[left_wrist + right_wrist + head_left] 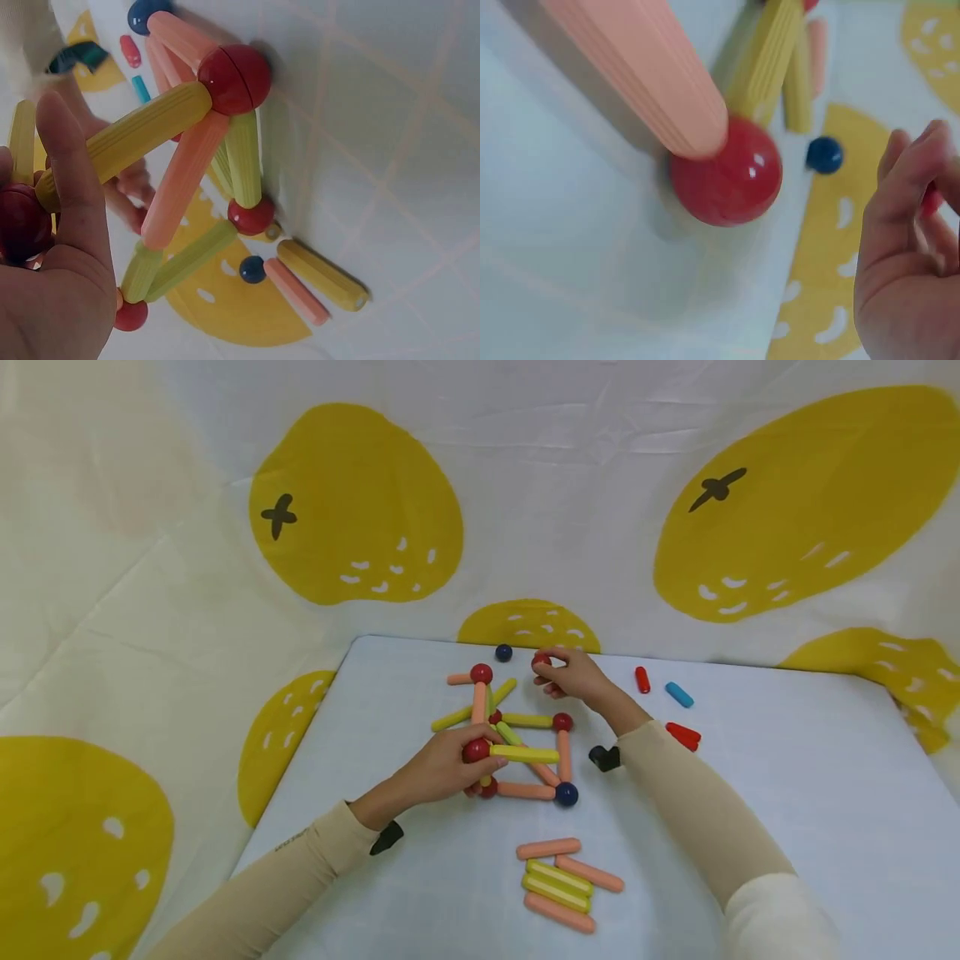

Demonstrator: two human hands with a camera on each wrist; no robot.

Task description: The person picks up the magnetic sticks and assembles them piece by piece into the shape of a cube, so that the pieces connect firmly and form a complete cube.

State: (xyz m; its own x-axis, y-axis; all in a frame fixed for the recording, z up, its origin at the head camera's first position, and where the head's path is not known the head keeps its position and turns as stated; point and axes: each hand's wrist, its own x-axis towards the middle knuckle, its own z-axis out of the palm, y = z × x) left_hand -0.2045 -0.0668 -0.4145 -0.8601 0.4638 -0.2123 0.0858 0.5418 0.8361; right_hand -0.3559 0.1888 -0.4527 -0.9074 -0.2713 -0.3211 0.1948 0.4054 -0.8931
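Note:
My left hand (pixel 441 768) holds a red ball (pixel 476 751) at the upper near corner of a frame of ribbed sticks and balls. A yellow stick (pixel 525 754) juts sideways from that ball, and another yellow stick (pixel 150 131) runs from it to a red ball (pixel 236 79) on the table. Beyond the frame, my right hand (pixel 576 680) pinches a loose red ball (pixel 541 662) between thumb and fingers. The frame's base has a dark blue ball (pixel 566 794), a red corner ball (pixel 727 172) and pink and yellow sticks. An upper red ball (pixel 482 673) tops its far side.
A loose dark blue ball (pixel 503 652) lies at the table's back edge. Short red (pixel 642 680) and blue sticks (pixel 679 694) lie to the right. Closer to me are several pink sticks (pixel 558 912) and yellow sticks (pixel 557 892). A lemon-patterned cloth (pixel 555 527) hangs behind the table.

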